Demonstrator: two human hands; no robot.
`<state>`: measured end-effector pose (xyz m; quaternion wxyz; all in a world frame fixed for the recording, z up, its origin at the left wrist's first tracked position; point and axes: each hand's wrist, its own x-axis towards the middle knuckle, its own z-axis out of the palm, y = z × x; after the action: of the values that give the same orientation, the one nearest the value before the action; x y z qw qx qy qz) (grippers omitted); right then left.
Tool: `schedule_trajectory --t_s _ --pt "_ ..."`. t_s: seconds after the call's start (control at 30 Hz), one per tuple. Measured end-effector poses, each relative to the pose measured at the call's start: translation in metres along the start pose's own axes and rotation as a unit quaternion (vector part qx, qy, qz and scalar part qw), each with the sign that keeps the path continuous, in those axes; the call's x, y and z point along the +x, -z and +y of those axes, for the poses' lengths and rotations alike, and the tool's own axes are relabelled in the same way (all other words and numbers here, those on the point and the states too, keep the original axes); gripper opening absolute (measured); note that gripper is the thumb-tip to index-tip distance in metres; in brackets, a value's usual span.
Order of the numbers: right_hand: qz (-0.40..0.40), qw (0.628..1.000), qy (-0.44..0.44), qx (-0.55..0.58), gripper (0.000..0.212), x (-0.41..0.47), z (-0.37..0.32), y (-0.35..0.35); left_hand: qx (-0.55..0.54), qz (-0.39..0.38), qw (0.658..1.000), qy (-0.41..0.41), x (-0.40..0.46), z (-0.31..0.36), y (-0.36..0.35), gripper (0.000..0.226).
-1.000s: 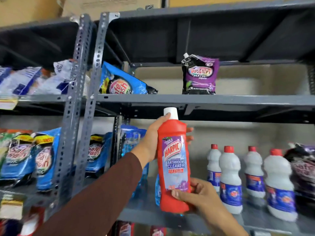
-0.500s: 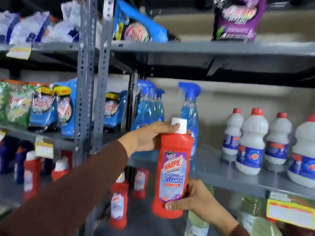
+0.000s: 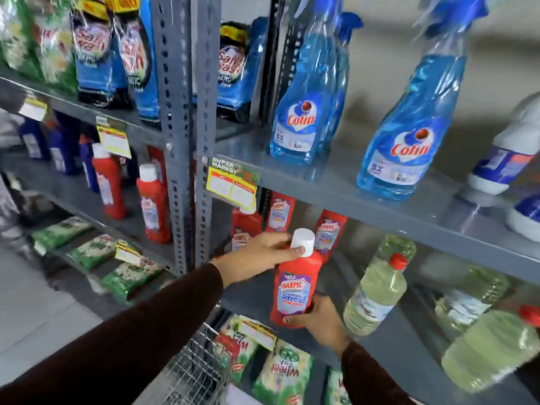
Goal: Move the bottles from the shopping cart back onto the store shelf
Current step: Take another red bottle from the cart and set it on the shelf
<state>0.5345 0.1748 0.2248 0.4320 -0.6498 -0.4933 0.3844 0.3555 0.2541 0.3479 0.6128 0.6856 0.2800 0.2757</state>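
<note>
I see both hands on one red Harpic bottle (image 3: 293, 290), a smooth, flattish plastic bottle with a purple-and-white label and a white cylindrical cap, held upright at the front of the grey metal shelf (image 3: 388, 325) below the spray bottles. My left hand (image 3: 257, 260) wraps the neck, its fingers (image 3: 295, 252) clamped just under the cap; my right hand (image 3: 317, 318) cups the base from beneath, fingers closed around the lower edge. Whether the bottle's base already touches the shelf I cannot tell, since the right hand covers it. Behind the held bottle I count three more red bottles (image 3: 329, 233) of the same kind, standing upright farther back on that shelf. To the right of it stand clear ribbed plastic bottles of pale yellow liquid with red caps (image 3: 377, 290); I count at least three, the far ones blurred. Above it, on the next shelf, I make out three translucent blue Colin spray bottles (image 3: 412, 127) with blue trigger heads, two of them close together at the left. Below and left of the held bottle, the silvery wire mesh of the shopping cart (image 3: 198, 372) shows at the bottom edge. Both sleeves are dark brown knit.
</note>
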Motion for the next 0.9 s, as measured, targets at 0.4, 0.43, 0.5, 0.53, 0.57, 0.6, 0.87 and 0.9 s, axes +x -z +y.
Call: schedule_trajectory --t_s 0.4,0.43,0.5,0.53,0.57,0.6,0.87,0.9 --pt "0.080 0.996 -0.008 0.025 0.049 0.065 0.035 -0.015 0.019 0.133 0.991 0.018 0.038 -0.094 -0.036 0.023" --pt "0.089 0.996 -0.010 0.024 0.050 0.069 0.039 -0.016 0.020 0.131 0.991 0.015 0.040 -0.105 -0.039 0.022" --pt "0.102 0.995 -0.011 0.018 0.048 0.071 0.046 -0.020 0.061 0.141 0.987 0.041 0.037 -0.129 -0.041 0.020" --pt "0.115 0.993 -0.006 -0.001 0.045 0.069 0.050 -0.023 0.064 0.145 0.985 0.062 0.033 -0.141 -0.041 0.025" --pt "0.129 0.991 0.001 -0.028 0.043 0.065 0.055 -0.026 0.023 0.146 0.983 0.111 0.033 -0.152 -0.042 0.035" --pt "0.142 0.989 0.009 -0.046 0.045 0.059 0.057 -0.028 0.027 0.136 0.979 0.147 0.032 -0.160 -0.042 0.044" --pt "0.171 0.984 0.047 -0.023 0.047 0.057 0.071 -0.028 0.180 0.118 0.975 0.059 0.042 -0.178 -0.039 0.055" --pt "0.173 0.984 0.040 -0.015 0.045 0.055 0.073 -0.028 0.183 0.113 0.975 0.059 0.042 -0.183 -0.041 0.055"
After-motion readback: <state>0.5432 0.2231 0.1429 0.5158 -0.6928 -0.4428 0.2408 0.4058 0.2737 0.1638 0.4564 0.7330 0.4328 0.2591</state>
